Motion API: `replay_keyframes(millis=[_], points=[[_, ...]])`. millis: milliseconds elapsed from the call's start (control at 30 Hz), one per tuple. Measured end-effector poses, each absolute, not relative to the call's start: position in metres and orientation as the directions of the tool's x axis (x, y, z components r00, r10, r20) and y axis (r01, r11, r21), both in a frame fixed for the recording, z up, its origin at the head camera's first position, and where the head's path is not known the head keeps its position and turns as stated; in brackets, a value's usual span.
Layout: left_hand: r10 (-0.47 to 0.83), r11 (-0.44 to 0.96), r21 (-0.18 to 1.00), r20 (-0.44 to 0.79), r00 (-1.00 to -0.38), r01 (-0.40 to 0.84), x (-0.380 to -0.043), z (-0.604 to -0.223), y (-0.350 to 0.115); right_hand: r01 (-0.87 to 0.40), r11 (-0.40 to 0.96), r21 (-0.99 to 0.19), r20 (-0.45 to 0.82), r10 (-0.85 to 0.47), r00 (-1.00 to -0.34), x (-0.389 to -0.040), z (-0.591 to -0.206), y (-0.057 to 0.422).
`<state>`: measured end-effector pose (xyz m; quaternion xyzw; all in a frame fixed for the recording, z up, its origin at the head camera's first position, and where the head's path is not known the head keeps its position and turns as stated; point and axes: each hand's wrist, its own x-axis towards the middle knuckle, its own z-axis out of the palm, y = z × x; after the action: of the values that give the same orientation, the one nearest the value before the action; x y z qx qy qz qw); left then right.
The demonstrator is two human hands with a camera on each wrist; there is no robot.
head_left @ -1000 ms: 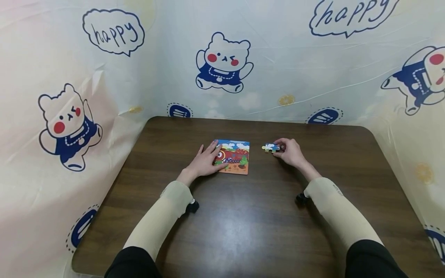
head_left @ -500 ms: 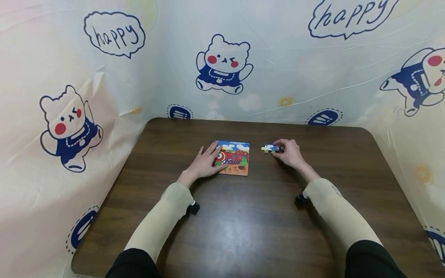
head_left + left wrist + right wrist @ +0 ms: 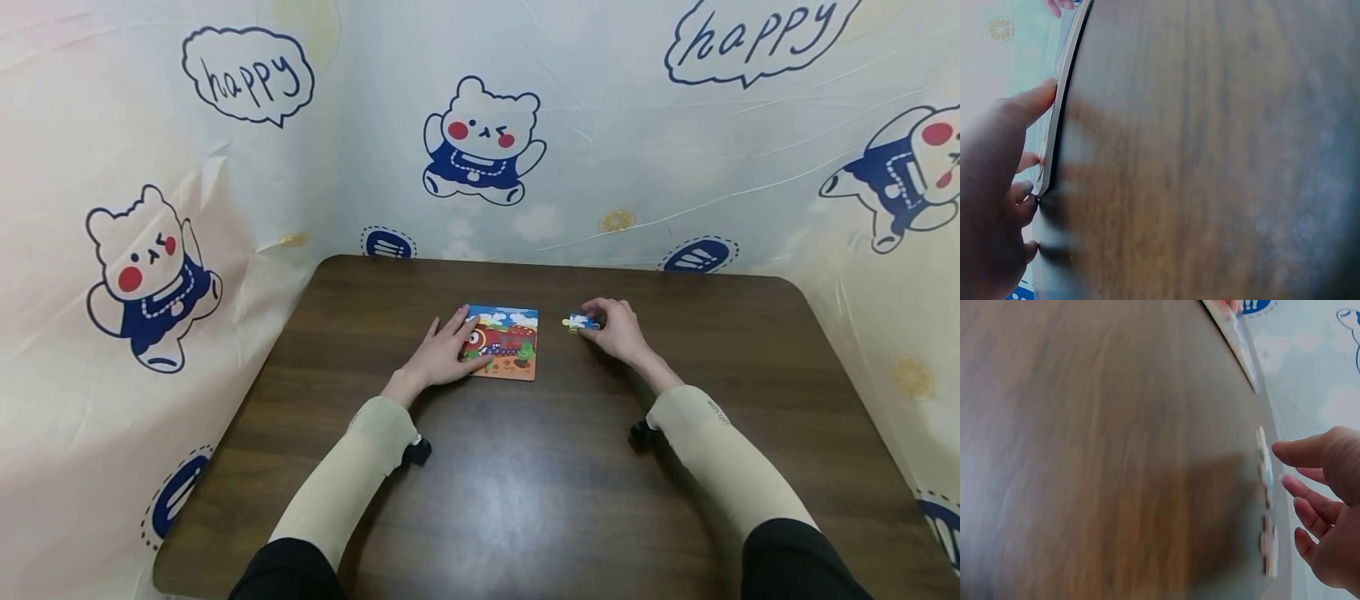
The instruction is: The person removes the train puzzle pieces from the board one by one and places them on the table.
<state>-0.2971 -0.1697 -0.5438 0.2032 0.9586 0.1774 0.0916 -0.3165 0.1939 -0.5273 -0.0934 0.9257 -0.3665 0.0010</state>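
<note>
In the head view, my left hand [image 3: 437, 352] lies with spread fingers on the left side of a colourful square jigsaw board [image 3: 506, 318], covering part of its red cartoon picture. The left wrist view shows the thumb [image 3: 1040, 99] along the board's edge. Right of the board, my right hand [image 3: 617, 332] is over a blue-and-white puzzle piece [image 3: 576, 322], thumb and index finger close at its right end. From the right wrist, this piece and a second puzzle piece [image 3: 1270, 550] lie on the table, just below the bent fingers.
The brown wooden table [image 3: 510, 467] has rounded corners. A pale curtain [image 3: 600, 125] printed with bears and "happy" bubbles closes off the back and sides. Both forearms wear pale sleeves with a small black device at each wrist.
My right hand has shifted slightly left over the puzzle pieces, hiding the second one in the head view. The left hand and board stay put.
</note>
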Motion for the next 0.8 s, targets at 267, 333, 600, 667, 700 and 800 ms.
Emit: replay_keyframes(millis=[267, 333, 600, 667, 700, 800], points=[[0.433, 0.836, 0.412, -0.088, -0.897, 0.363, -0.298, -0.547, -0.174, -0.189, 0.675, -0.714, 0.077, -0.193, -0.978, -0.321, -0.52, 0.164], [0.435, 0.83, 0.422, -0.076, -0.897, 0.366, -0.299, -0.548, -0.177, -0.202, 0.664, -0.72, 0.082, -0.207, -0.975, -0.323, -0.519, 0.156], [0.438, 0.833, 0.412, -0.086, -0.895, 0.368, -0.299, -0.548, -0.188, -0.228, 0.612, -0.757, 0.088, -0.25, -0.964, -0.322, -0.517, 0.118], [0.442, 0.833, 0.412, -0.095, -0.892, 0.368, -0.298, -0.549, -0.189, -0.221, 0.597, -0.771, 0.076, -0.259, -0.963, -0.322, -0.517, 0.107], [0.444, 0.832, 0.414, -0.096, -0.891, 0.369, -0.297, -0.549, -0.189, -0.217, 0.59, -0.778, 0.069, -0.264, -0.962, -0.322, -0.517, 0.101], [0.45, 0.821, 0.432, -0.086, -0.889, 0.374, -0.297, -0.548, -0.189, -0.204, 0.567, -0.798, 0.049, -0.275, -0.96, -0.324, -0.517, 0.088]])
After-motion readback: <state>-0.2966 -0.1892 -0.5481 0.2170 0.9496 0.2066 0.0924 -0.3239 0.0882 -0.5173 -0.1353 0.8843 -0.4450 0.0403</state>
